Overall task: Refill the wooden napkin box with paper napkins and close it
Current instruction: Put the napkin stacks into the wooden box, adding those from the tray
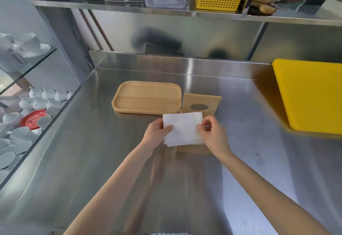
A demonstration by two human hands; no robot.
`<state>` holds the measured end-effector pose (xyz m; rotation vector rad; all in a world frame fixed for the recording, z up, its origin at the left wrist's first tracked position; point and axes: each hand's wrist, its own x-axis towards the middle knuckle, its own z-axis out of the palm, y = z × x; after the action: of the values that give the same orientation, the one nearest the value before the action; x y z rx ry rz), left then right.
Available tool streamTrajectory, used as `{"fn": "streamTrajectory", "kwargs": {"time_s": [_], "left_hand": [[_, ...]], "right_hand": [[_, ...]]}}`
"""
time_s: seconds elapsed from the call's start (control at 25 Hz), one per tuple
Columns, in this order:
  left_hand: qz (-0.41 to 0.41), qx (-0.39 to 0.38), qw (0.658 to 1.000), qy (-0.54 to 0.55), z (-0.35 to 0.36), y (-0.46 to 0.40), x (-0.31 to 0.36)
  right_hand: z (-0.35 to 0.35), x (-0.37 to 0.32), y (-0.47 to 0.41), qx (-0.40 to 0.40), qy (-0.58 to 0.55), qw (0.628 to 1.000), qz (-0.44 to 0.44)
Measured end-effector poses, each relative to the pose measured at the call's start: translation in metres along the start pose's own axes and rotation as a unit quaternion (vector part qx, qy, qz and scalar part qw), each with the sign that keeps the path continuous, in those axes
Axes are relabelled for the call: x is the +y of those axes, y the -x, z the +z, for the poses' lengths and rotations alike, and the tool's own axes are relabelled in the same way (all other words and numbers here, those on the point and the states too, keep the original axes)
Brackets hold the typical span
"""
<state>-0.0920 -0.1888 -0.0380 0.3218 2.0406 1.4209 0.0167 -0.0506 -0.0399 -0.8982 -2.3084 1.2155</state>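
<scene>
The refill is about half done: both hands, left (158, 131) and right (212, 133), have their fingers pinched on a stack of napkins (182, 128) held over the open box (192, 148) on the table (129, 160). The lid (201, 103) stands open behind; seating the napkins and closing remain
</scene>
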Motion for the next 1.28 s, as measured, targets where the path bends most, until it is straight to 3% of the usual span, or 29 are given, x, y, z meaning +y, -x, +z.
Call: {"fn": "streamTrajectory", "kwargs": {"time_s": [0.32,0.4,0.56,0.8,0.92,1.04,1.2,1.28], "left_hand": [[0.089,0.016,0.960,-0.266,0.040,-0.017,0.025],[0.114,0.029,0.921,-0.372,0.047,-0.024,0.027],[0.198,0.074,0.796,-0.567,0.059,-0.037,0.017],[0.192,0.046,0.735,-0.649,0.068,-0.051,0.006],[0.194,0.041,0.724,-0.660,0.071,-0.053,0.007],[0.212,0.050,0.741,-0.636,0.070,-0.054,0.007],[0.228,0.073,0.764,-0.600,0.065,-0.044,0.010],[0.239,0.083,0.761,-0.598,0.062,-0.041,0.011]], "right_hand": [[-0.028,0.025,-0.021,-0.013,0.147,0.988,-0.035],[-0.027,0.026,-0.027,-0.027,0.191,0.980,-0.039],[-0.023,0.023,-0.038,-0.049,0.327,0.942,-0.059],[-0.010,0.022,-0.052,-0.080,0.436,0.894,-0.069],[-0.005,0.023,-0.053,-0.091,0.467,0.877,-0.072],[-0.001,0.026,-0.053,-0.093,0.468,0.876,-0.069],[-0.002,0.024,-0.046,-0.024,0.470,0.877,-0.094],[-0.006,0.025,-0.042,-0.027,0.455,0.884,-0.105]]}}
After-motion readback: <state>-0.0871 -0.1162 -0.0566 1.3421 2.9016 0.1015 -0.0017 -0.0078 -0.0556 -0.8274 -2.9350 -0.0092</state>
